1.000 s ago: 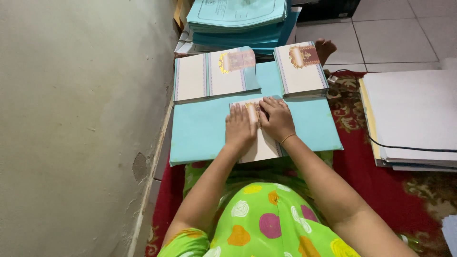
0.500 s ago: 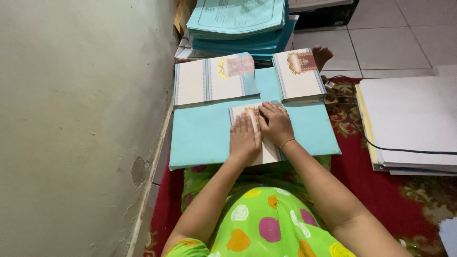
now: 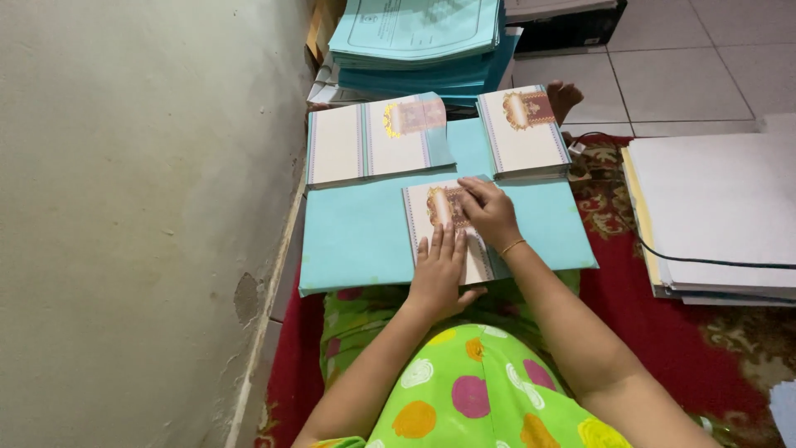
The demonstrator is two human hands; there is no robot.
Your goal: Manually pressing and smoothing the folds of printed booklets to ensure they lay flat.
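Folded card (image 3: 444, 217) pressed flat on light blue sheet (image 3: 365, 241) across lap. Left hand (image 3: 439, 270) laid flat, fingers extended, on lower half; right hand (image 3: 491, 214) curled loosely, fingertips on upper edge. Risk: skewed crease if card slides under uneven pressure. Card cream, striped borders, gold-brown emblem. Beyond: opened card stack (image 3: 373, 137), folded stack (image 3: 522, 133), blue paper pile (image 3: 423, 41).

I see one folded card (image 3: 448, 228): cream face, striped left edge, gold-and-brown ornate emblem near its top. It's lying flat and closed on a light blue sheet (image 3: 356, 241), roughly centre, long side pointing away from me. Lower half and right part are covered, so those edges can't be read.
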